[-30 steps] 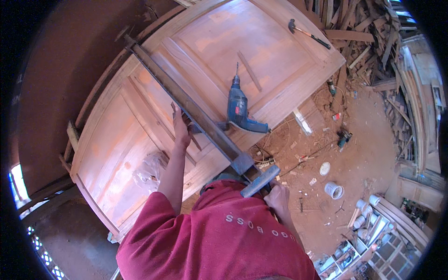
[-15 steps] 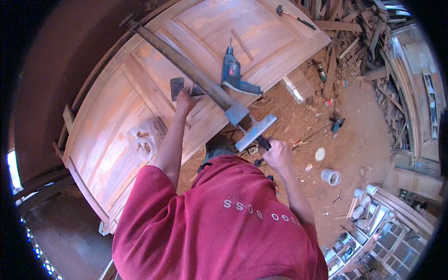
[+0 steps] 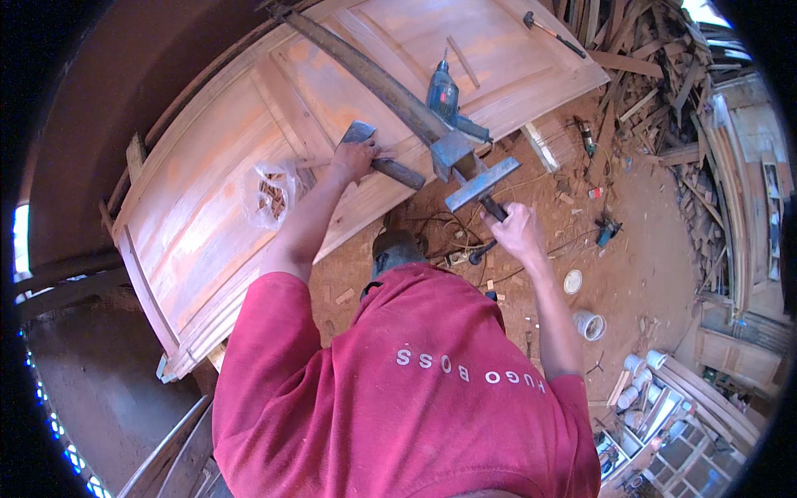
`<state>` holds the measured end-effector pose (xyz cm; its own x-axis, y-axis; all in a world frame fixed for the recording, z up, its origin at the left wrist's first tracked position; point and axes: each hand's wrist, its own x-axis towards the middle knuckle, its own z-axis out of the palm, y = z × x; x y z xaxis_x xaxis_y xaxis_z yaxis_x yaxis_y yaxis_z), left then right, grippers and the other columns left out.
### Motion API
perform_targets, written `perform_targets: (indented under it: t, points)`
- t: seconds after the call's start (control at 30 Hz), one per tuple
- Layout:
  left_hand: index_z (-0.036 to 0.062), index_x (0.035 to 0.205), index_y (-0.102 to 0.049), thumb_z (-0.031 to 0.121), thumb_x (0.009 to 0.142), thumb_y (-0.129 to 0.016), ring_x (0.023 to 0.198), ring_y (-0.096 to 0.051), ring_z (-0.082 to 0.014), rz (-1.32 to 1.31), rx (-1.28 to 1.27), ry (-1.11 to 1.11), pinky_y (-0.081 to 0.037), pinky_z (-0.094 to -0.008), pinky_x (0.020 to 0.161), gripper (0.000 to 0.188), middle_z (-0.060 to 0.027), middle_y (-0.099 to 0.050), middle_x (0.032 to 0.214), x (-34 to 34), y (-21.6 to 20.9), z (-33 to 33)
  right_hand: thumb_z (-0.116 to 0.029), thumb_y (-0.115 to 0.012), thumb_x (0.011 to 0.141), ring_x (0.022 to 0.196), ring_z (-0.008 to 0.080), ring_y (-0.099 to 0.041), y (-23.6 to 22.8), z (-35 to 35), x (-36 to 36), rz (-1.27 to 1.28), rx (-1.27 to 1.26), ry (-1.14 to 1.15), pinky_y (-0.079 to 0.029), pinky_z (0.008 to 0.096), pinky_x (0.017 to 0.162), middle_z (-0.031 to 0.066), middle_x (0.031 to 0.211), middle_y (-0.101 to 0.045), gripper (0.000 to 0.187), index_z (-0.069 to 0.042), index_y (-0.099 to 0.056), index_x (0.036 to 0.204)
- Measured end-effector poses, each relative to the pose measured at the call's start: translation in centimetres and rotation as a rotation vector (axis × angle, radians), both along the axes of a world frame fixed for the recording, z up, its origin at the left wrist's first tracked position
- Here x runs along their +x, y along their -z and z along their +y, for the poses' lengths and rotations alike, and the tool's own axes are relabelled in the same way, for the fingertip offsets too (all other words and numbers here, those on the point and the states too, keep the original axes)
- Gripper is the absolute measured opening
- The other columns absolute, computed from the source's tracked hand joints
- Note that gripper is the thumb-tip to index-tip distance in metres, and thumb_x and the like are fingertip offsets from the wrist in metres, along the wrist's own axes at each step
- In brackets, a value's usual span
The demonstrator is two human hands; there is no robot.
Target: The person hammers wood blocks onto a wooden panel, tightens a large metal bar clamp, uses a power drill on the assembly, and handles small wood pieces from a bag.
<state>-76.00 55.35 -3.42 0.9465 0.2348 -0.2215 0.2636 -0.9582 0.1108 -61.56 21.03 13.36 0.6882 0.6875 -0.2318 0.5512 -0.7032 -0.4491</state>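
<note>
Nearest is the person's red shirt (image 3: 415, 423), sleeves ending above both bare forearms. The right hand (image 3: 518, 229) is curled round the dark handle at the near end of a long metal clamp (image 3: 374, 83). Just beyond that hand stands the clamp's blue-grey crosspiece, then its squarish block; the bar runs up and leftward from there, passing to the right of the left hand.

The left hand (image 3: 355, 159) wraps its fingers round the middle of a dark tool (image 3: 400, 173), whose flat end juts out beyond the knuckles and whose thick end points toward the clamp's block; whether it is one piece I cannot tell. Beneath this hand spreads a panelled wooden door (image 3: 207, 199), the clamp lying across it. Left of the left hand, a clear plastic bag (image 3: 272, 195) holds small wooden pieces.

Ahead of the right hand, a blue drill (image 3: 444, 95) lies on the door, with a thin wooden strip (image 3: 463, 62) beyond it. Farthest, near the door's right corner, is a hammer (image 3: 554, 36).
</note>
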Motion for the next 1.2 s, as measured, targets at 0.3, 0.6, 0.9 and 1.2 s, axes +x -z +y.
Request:
perform_targets:
  t: [0.3, 0.6, 0.9, 1.2]
  points:
    - [0.0111, 0.106, -0.06, 0.027, 0.062, -0.079, 0.088, -0.063, -0.0377, -0.052, -0.308, 0.166, -0.052, -0.0473, 0.075, 0.05, -0.0141, -0.064, 0.099, -7.2, -6.3, -2.9, -0.039, -0.072, 0.08, 0.078, 0.0436, -0.067, 4.7, -0.5, -0.2, 0.114, -0.054, -0.022, -0.053, 0.0494, 0.07, 0.0269, 0.074, -0.066, 0.041, 0.002, -0.069, 0.083]
    - [0.0069, 0.094, -0.058, 0.026, 0.061, -0.078, 0.081, -0.06, -0.0399, -0.09, -0.692, -0.471, -0.047, -0.0469, 0.072, 0.043, -0.0175, -0.062, 0.084, -17.3, -12.5, -10.2, -0.037, -0.069, 0.082, 0.085, 0.0429, -0.066, 16.7, -2.2, -5.6, 0.158, -0.029, -0.005, -0.052, 0.05, 0.074, 0.0249, 0.084, -0.067, 0.037, -0.006, -0.068, 0.101]
    - [0.0035, 0.101, -0.061, 0.022, 0.064, -0.074, 0.081, -0.062, -0.0404, -0.142, -0.297, -0.727, -0.05, -0.0463, 0.072, 0.043, -0.0187, -0.063, 0.089, -26.6, -12.9, -8.5, -0.043, -0.066, 0.086, 0.083, 0.0424, -0.067, 23.0, -2.6, -6.5, 0.178, 0.062, 0.003, -0.054, 0.048, 0.073, 0.0224, 0.086, -0.069, 0.043, -0.005, -0.067, 0.107]
    - [0.0113, 0.112, -0.057, 0.016, 0.075, -0.071, 0.088, -0.065, -0.0377, 0.198, 0.086, -0.636, -0.053, -0.0494, 0.069, 0.04, -0.0145, -0.058, 0.108, -33.9, -9.3, 0.5, -0.06, -0.042, 0.095, 0.116, 0.043, -0.054, 29.9, -7.2, -7.9, 1.501, 0.482, 1.263, -0.052, 0.0587, 0.085, 0.0223, 0.136, -0.048, 0.069, -0.009, -0.039, 0.141]
